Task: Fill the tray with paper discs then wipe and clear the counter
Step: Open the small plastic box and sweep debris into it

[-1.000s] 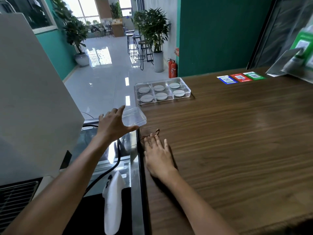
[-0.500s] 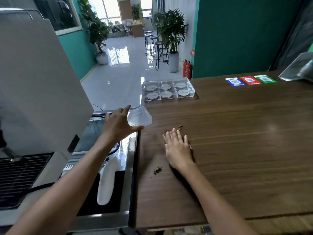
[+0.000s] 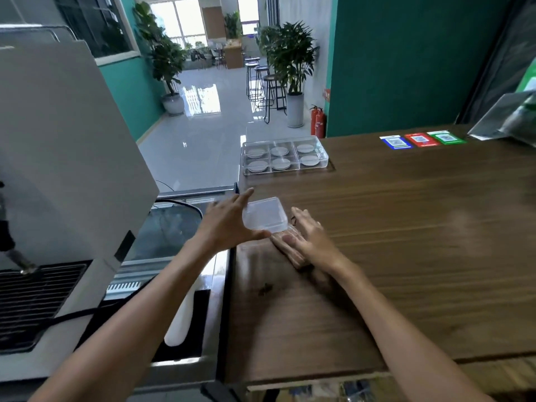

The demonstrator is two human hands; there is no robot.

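So my left hand (image 3: pixel 229 227) is holding a small clear plastic box (image 3: pixel 265 215) just above the near left part of the wooden counter (image 3: pixel 406 242), thumb under its near edge and my fingers (image 3: pixel 243 197) stretched along the far left side. My right hand (image 3: pixel 307 242) is right beside it, lying flat on the wood with the fingers straight and close together, the fingertips tucked under the box's edge, a bit blurry there so I can't tell if they touch it. There's a little clump of dark crumbs (image 3: pixel 265 289) on the counter nearer to me than both hands.

The clear six-compartment tray (image 3: pixel 285 156) sits at the far left corner of the counter, one pale paper disc (image 3: pixel 280 151) in each compartment. Far right there's a blue, a red and a green QR card (image 3: pixel 422 139) in a row. Left of the counter is a grey machine (image 3: pixel 58 140) with a black drip grate (image 3: pixel 32 297), plus a white cloth (image 3: pixel 181 317) lying on the black mat below the counter edge.
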